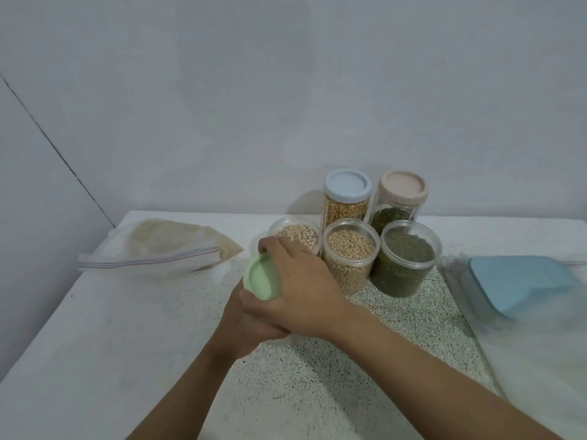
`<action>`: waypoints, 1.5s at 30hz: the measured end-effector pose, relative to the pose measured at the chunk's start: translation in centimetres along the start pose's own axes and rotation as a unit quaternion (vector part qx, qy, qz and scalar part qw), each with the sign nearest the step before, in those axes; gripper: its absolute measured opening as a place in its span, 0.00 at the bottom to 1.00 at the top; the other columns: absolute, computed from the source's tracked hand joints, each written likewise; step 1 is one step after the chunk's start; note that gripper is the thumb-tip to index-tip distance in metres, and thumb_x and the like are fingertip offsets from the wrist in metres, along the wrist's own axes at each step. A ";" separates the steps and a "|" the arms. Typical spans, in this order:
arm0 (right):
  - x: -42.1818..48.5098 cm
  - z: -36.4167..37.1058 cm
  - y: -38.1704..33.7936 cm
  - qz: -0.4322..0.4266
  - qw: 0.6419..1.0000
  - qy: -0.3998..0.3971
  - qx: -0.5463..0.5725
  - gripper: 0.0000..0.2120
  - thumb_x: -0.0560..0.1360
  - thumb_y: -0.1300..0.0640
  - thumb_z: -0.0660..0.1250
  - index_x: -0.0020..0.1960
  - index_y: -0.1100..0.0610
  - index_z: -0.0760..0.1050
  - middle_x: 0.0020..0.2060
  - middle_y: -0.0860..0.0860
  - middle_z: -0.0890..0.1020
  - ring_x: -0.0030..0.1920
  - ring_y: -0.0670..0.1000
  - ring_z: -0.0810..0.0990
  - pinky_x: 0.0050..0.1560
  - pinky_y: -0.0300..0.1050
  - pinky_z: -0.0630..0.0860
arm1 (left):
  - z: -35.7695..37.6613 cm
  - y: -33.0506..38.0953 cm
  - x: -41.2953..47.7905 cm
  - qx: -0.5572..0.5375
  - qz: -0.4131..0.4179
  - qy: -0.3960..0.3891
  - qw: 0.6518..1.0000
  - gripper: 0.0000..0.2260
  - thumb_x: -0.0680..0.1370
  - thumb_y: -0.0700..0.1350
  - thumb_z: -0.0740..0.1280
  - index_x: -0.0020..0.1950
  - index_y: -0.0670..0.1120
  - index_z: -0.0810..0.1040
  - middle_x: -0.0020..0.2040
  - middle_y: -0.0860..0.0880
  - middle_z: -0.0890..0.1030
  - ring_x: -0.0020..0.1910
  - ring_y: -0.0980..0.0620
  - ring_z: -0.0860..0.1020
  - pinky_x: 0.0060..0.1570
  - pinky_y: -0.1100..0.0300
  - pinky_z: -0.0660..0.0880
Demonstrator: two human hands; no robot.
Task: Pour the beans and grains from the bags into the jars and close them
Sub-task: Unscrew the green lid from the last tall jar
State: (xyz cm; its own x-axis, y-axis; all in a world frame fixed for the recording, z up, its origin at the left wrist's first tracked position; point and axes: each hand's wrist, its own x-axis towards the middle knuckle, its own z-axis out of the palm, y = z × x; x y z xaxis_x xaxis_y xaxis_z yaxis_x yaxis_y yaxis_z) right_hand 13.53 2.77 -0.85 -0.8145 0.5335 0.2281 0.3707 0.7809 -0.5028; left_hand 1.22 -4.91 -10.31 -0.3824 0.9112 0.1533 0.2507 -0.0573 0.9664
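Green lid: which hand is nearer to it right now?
Right. The right hand wraps over the green lid, fingers on its rim. The left hand sits just below it, mostly hidden under the right; contact with the lid cannot be told.

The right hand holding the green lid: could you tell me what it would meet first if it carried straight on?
Probably the open jar of pale beans just beyond the right hand; depth is unclear.
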 end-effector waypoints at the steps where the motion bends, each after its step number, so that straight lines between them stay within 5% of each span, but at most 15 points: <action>1: 0.1 0.2 0.0 0.001 1.000 0.013 0.006 0.31 0.71 0.37 0.72 0.68 0.52 0.69 0.59 0.48 0.76 0.58 0.51 0.73 0.59 0.50 0.72 | 0.1 0.0 0.0 -0.008 -0.006 0.004 1.000 0.30 0.58 0.30 0.78 0.57 0.45 0.78 0.49 0.53 0.86 0.49 0.55 0.85 0.44 0.61 0.81; 4: 0.0 0.8 0.3 -0.006 0.998 0.052 0.024 0.32 0.67 0.35 0.70 0.65 0.51 0.73 0.56 0.46 0.79 0.56 0.50 0.76 0.57 0.48 0.73 | 0.1 -0.5 -0.1 -0.004 -0.005 0.003 1.000 0.30 0.58 0.28 0.77 0.57 0.47 0.77 0.48 0.60 0.86 0.49 0.61 0.84 0.43 0.66 0.80; 10: 0.4 1.4 0.9 -0.012 0.995 0.081 0.062 0.32 0.62 0.36 0.72 0.62 0.50 0.78 0.55 0.43 0.81 0.55 0.46 0.78 0.60 0.40 0.71 | -0.1 0.2 -0.1 -0.010 -0.006 0.007 1.000 0.33 0.58 0.45 0.79 0.62 0.48 0.76 0.54 0.57 0.84 0.56 0.55 0.83 0.49 0.61 0.80; 16: 0.5 0.2 1.9 -0.060 0.992 0.003 0.113 0.28 0.64 0.46 0.80 0.61 0.50 0.79 0.55 0.43 0.81 0.58 0.45 0.77 0.64 0.45 0.71 | -0.2 1.0 0.0 -0.004 0.020 -0.014 1.000 0.33 0.63 0.39 0.81 0.64 0.55 0.76 0.57 0.55 0.82 0.59 0.54 0.81 0.55 0.63 0.78; 19: 1.0 -1.0 2.6 -0.087 0.986 -0.059 0.132 0.27 0.64 0.54 0.83 0.61 0.51 0.79 0.55 0.43 0.81 0.58 0.46 0.76 0.64 0.44 0.69 | -0.4 0.1 0.4 -0.017 0.009 -0.037 0.999 0.34 0.62 0.35 0.82 0.66 0.42 0.74 0.57 0.46 0.82 0.59 0.47 0.81 0.56 0.59 0.77; 22: 2.0 -1.7 2.7 -0.120 0.980 -0.128 0.091 0.26 0.67 0.48 0.77 0.63 0.48 0.76 0.55 0.41 0.79 0.59 0.47 0.72 0.64 0.44 0.68 | -0.5 -0.5 0.2 -0.030 0.000 -0.042 0.999 0.34 0.63 0.34 0.82 0.66 0.38 0.74 0.56 0.43 0.82 0.58 0.45 0.81 0.56 0.56 0.78; 26: 2.2 -2.3 1.6 -0.133 0.981 -0.137 -0.033 0.32 0.74 0.30 0.68 0.72 0.44 0.69 0.62 0.43 0.75 0.63 0.47 0.67 0.65 0.48 0.67 | -0.4 -0.2 0.2 -0.031 0.005 -0.044 0.999 0.38 0.63 0.34 0.83 0.69 0.45 0.71 0.60 0.54 0.82 0.62 0.51 0.80 0.57 0.61 0.79; 29: 2.0 -2.8 0.6 -0.113 0.974 -0.132 -0.146 0.35 0.75 0.25 0.57 0.74 0.46 0.66 0.61 0.49 0.72 0.60 0.50 0.66 0.61 0.51 0.70 | -0.3 -0.1 0.1 -0.053 -0.006 -0.048 0.997 0.36 0.64 0.37 0.83 0.69 0.43 0.72 0.61 0.48 0.82 0.63 0.44 0.81 0.56 0.55 0.81; 32: 2.1 -3.0 0.2 -0.124 0.972 -0.135 -0.149 0.30 0.75 0.31 0.64 0.70 0.48 0.71 0.57 0.48 0.73 0.57 0.50 0.67 0.59 0.50 0.70 | -0.5 0.2 0.1 -0.052 -0.004 -0.049 0.997 0.35 0.63 0.38 0.83 0.67 0.42 0.73 0.60 0.47 0.83 0.61 0.46 0.82 0.56 0.58 0.80; 34: 2.3 -3.2 0.1 -0.136 0.973 -0.167 -0.077 0.24 0.73 0.40 0.72 0.66 0.46 0.76 0.58 0.44 0.75 0.58 0.48 0.68 0.61 0.47 0.68 | -0.6 0.0 0.2 -0.044 -0.004 -0.054 0.998 0.36 0.63 0.35 0.84 0.68 0.43 0.73 0.60 0.48 0.82 0.61 0.48 0.81 0.57 0.60 0.79; 38: 2.8 -3.7 -0.2 -0.135 0.966 -0.212 0.059 0.13 0.70 0.51 0.75 0.55 0.46 0.84 0.56 0.38 0.81 0.60 0.41 0.75 0.68 0.48 0.69 | -0.7 0.6 -0.1 -0.061 -0.016 -0.052 0.997 0.34 0.63 0.43 0.84 0.68 0.48 0.78 0.62 0.46 0.82 0.63 0.46 0.81 0.57 0.56 0.79; 41: 2.7 -3.5 -0.5 -0.103 0.980 -0.158 0.057 0.15 0.74 0.43 0.74 0.59 0.45 0.82 0.58 0.40 0.80 0.60 0.41 0.74 0.67 0.47 0.70 | -0.3 1.6 -0.1 -0.060 0.007 -0.058 0.996 0.32 0.65 0.35 0.83 0.60 0.64 0.82 0.58 0.51 0.85 0.59 0.50 0.83 0.55 0.59 0.80; 45: 2.1 -3.0 -0.9 -0.072 0.972 -0.094 -0.201 0.34 0.74 0.24 0.59 0.70 0.45 0.72 0.60 0.49 0.74 0.61 0.51 0.71 0.60 0.54 0.73 | -0.3 1.1 0.0 -0.093 0.017 -0.070 0.993 0.33 0.66 0.26 0.78 0.60 0.59 0.83 0.55 0.42 0.86 0.57 0.45 0.84 0.55 0.58 0.80</action>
State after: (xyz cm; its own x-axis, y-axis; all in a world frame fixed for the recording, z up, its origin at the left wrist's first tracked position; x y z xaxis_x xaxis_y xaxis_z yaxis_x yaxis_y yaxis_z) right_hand 12.76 4.16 2.57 -0.9242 0.3694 0.0967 0.3600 0.9273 -0.1020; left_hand 1.23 -5.06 -9.22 -0.2454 0.9545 0.1693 0.0870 -0.1523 0.9845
